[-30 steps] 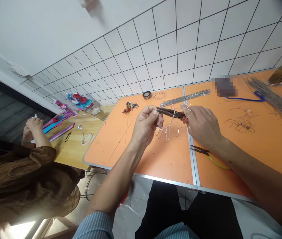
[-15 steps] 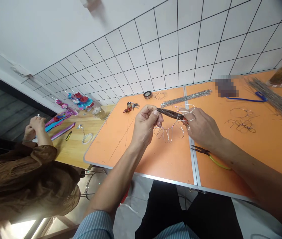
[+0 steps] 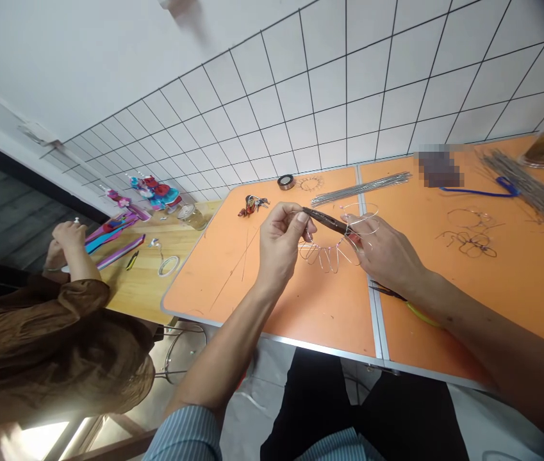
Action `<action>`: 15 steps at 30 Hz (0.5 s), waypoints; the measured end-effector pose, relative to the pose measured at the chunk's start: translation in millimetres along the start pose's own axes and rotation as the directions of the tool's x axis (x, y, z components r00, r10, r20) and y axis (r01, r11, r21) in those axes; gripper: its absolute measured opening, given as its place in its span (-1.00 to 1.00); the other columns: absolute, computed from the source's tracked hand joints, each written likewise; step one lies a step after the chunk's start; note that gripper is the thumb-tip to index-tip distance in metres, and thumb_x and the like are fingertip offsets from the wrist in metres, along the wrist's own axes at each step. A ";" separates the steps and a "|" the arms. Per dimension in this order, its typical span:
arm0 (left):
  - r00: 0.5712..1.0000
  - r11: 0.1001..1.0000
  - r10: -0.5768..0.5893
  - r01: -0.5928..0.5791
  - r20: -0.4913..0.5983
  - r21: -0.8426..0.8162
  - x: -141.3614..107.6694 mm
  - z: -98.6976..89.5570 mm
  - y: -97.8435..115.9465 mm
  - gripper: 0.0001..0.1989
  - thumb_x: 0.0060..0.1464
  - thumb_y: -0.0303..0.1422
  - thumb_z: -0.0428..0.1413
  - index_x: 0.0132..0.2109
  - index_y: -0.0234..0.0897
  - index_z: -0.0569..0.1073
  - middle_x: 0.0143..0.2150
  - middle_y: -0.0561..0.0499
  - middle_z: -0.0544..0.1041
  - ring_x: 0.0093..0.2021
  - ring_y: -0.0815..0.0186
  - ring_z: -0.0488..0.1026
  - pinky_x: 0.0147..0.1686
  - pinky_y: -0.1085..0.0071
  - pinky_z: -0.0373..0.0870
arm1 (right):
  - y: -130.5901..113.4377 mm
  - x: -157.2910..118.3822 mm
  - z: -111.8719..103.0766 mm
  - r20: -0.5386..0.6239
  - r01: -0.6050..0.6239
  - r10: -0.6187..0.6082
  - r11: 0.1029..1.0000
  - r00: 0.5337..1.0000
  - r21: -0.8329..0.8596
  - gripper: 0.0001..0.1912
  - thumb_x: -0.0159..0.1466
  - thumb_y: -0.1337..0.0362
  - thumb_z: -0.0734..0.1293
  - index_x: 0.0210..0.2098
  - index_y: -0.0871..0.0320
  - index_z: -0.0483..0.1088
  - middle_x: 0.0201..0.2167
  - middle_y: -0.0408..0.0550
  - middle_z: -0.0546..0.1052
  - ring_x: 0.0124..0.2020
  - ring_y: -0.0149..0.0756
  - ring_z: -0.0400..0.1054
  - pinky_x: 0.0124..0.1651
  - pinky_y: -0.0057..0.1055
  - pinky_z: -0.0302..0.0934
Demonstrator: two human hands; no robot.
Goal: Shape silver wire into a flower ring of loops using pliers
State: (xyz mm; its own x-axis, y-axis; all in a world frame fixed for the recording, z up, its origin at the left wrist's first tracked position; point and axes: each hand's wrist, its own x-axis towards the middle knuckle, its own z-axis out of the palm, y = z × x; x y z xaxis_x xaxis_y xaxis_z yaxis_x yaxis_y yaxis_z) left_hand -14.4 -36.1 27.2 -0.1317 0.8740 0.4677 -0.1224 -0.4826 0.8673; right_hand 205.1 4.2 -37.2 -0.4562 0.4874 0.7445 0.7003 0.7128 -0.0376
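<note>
My left hand (image 3: 282, 246) pinches one end of a looped wire piece (image 3: 328, 259), a string of thin petal-like loops with pinkish bits between them. My right hand (image 3: 383, 250) is closed around dark pliers (image 3: 325, 220), whose jaws reach to my left thumb and fingertip. Wire loops stand around the right fingers too. What exactly the jaw tips grip is too small to tell. Under my right forearm lies a second pair of pliers (image 3: 389, 293) with yellow-green handles, partly covered.
Behind my hands lie a roll of tape (image 3: 286, 182), a bundle of straight wires (image 3: 361, 188) and a dark red trinket (image 3: 252, 205). Bent wire flowers (image 3: 474, 243) and more wires (image 3: 531, 192) are at right. A co-worker (image 3: 70, 307) sits at the wooden table (image 3: 156, 291).
My right hand has turned slightly and closed more on the pliers, with its fingers lower. The wire loops have shifted a little. My left hand keeps its pinch.
</note>
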 end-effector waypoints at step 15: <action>0.997 0.995 0.078 -0.077 -0.022 0.060 3.3 1.0 -5.3 -0.79 0.34 -0.20 0.37 -0.16 -0.19 0.55 -0.43 0.11 0.55 -0.45 0.41 0.45 -0.36 0.43 0.45 | -2.9 -2.9 0.6 0.125 -0.048 0.029 0.987 0.992 0.154 -0.65 0.59 0.41 0.15 0.29 0.19 0.36 -0.03 0.17 0.61 -0.08 -0.03 0.53 -0.16 -0.15 0.36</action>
State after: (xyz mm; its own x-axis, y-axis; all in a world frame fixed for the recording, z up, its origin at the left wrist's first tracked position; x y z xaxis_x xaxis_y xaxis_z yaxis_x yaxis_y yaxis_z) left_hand -13.2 -30.6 24.3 -0.1621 0.8321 0.5304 -0.0525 -0.5441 0.8374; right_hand 204.1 0.9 -39.7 -0.5009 0.5670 0.6539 0.6287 0.7576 -0.1754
